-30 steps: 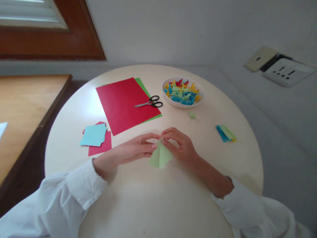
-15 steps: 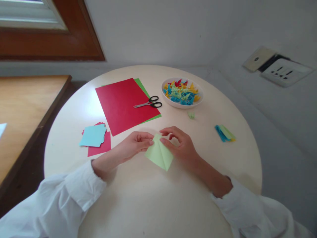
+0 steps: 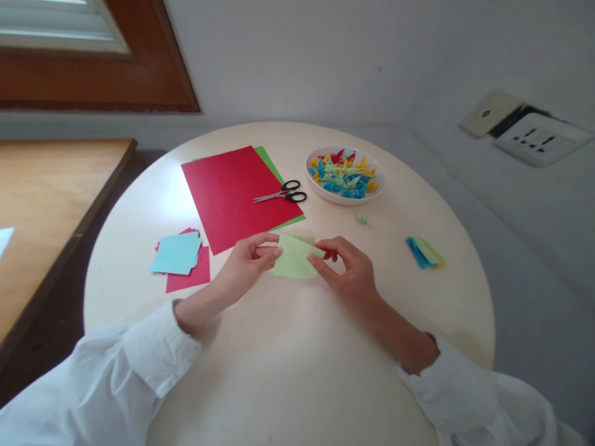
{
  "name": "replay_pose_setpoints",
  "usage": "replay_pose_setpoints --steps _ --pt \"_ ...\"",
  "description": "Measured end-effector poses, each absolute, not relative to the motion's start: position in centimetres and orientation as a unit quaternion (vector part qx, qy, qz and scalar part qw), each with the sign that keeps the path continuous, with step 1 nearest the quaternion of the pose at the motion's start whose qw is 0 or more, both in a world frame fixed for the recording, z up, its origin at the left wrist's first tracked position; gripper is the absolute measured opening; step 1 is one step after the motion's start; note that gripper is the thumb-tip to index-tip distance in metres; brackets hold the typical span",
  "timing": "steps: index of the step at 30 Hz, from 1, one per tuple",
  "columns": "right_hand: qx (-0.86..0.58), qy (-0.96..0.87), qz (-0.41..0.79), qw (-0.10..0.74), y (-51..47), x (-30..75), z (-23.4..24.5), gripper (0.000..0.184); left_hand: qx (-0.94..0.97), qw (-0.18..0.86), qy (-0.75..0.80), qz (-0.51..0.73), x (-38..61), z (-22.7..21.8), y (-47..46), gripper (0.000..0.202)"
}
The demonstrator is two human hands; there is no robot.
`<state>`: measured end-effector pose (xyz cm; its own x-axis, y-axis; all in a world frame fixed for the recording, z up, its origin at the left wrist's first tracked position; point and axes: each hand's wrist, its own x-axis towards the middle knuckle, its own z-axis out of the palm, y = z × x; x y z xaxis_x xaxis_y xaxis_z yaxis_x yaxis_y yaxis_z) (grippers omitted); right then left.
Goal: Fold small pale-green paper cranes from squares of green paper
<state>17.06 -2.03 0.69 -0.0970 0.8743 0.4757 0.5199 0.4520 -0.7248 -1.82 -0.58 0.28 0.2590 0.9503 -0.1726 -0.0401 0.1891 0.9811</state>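
A pale green square of origami paper (image 3: pixel 296 259) is held up between my two hands over the middle of the table, with part of it folded back behind. My left hand (image 3: pixel 255 257) pinches its left edge between thumb and fingers. At the right corner my right hand (image 3: pixel 349 267) grips it the same way. Beyond the right hand lies a small folded light green paper piece (image 3: pixel 361 217). Left of my left hand rests a stack of small paper squares (image 3: pixel 175 254), light blue over red.
Black-handled scissors (image 3: pixel 281 194) lie on large red paper (image 3: pixel 237 198), with green paper (image 3: pixel 270 166) beneath. A white bowl (image 3: pixel 344 201) holds many coloured folded paper pieces. Blue, green and yellow paper pieces (image 3: pixel 424 253) lie on the right of the round table (image 3: pixel 288 378).
The green paper has turned from a creased, point-down position to a flatter upright face, with a flap showing behind. My right hand has moved to its right corner.
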Motion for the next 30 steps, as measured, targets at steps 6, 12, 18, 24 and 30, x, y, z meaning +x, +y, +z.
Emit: replay_pose_setpoints --steps 6,12,18,24,30 --pt "-0.483 -0.697 0.3 0.437 -2.1 16.8 0.5 0.015 0.508 0.633 0.45 0.372 -1.4 1.5 -1.0 0.046" --pt "-0.478 -0.639 0.438 0.414 -2.2 16.9 0.8 0.025 0.547 0.637 0.39 0.377 -1.7 1.2 -0.9 0.048" --pt "-0.455 -0.605 0.517 0.399 -2.3 16.8 2.1 0.033 0.611 0.63 0.304 0.37 -2.2 0.4 -0.9 0.043" --pt "-0.481 -0.594 0.505 0.401 -1.9 17.1 1.6 0.035 0.628 0.595 0.357 0.352 -2.1 1.0 -0.6 0.019" --pt "-0.535 -0.619 0.419 0.394 -1.2 17.9 0.8 0.026 0.596 0.562 0.48 0.314 -2.5 0.7 0.0 0.029"
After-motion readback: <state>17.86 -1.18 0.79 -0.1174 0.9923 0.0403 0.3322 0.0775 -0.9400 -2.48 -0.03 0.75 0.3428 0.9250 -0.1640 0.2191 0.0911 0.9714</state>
